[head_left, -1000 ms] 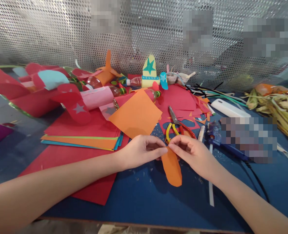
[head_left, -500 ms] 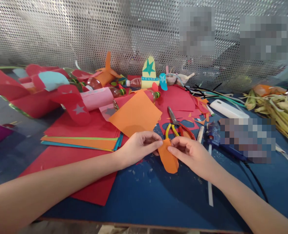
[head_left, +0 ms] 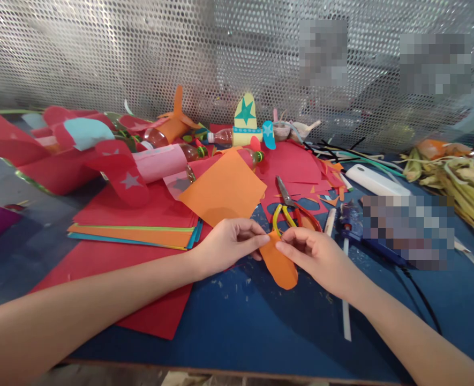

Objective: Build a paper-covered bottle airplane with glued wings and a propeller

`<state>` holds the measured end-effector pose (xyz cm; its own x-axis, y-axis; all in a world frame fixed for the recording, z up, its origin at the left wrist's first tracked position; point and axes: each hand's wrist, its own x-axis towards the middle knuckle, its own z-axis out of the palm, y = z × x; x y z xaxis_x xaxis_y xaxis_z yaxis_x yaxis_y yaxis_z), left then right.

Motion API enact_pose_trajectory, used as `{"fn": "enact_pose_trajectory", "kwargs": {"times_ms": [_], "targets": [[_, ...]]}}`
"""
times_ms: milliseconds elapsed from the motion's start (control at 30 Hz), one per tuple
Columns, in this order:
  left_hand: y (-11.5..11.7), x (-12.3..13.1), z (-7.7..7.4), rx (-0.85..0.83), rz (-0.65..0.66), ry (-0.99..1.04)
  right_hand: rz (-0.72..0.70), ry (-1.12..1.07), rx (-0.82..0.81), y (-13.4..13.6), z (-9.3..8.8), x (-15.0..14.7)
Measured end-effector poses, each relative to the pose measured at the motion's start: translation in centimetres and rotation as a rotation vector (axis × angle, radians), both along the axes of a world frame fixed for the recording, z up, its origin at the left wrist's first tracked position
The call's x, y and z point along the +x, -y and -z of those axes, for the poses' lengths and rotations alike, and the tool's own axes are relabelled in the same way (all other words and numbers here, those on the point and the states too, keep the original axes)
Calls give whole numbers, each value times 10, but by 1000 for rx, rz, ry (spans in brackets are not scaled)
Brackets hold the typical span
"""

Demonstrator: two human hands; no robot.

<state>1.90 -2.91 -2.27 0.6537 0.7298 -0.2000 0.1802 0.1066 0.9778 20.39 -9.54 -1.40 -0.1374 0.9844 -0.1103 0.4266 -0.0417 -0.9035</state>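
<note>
An orange paper cutout (head_left: 281,266) with a rounded lower end hangs between both hands, just above the blue table. My left hand (head_left: 237,242) pinches its upper left edge between thumb and fingers. On the upper right edge, my right hand (head_left: 315,254) also has thumb and fingers closed on the paper. Right behind the fingers lie scissors (head_left: 285,194) with red and yellow handles, their blades pointing away. A square orange sheet (head_left: 224,187) rests beyond my left hand. The cutout's top is partly hidden by the fingers.
Stacked coloured paper (head_left: 140,214) lies on the left. Paper-and-bottle crafts (head_left: 247,120) line the back by a perforated metal wall (head_left: 160,48). A blue glue gun (head_left: 351,225) with a glue stick (head_left: 346,316) and cable sits right, near dried husks (head_left: 467,193).
The lower end of the orange cutout has swung slightly right and down. Both hands keep their pinch with barely any shift.
</note>
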Motion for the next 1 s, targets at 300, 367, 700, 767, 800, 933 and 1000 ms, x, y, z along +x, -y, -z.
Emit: {"fn": "enact_pose_trajectory", "kwargs": {"times_ms": [300,367,700,767,800,933,1000], "targets": [[4,1,0,140,72,32,-88,39,-51,4,-4,-2],[5,0,1,170,83,28,-102,45,-58,5,-5,-4],[1,0,5,124,45,91,-21,137,63,0,-3,7],[1,-1,5,131,66,111,-30,160,46,-1,-5,10],[1,-2,5,168,89,115,-41,166,37,-2,-5,11],[3,-7,-3,459,225,52,-98,141,8,-4,-8,15],[5,-9,-8,589,253,25,-110,134,14,-4,-9,17]]}}
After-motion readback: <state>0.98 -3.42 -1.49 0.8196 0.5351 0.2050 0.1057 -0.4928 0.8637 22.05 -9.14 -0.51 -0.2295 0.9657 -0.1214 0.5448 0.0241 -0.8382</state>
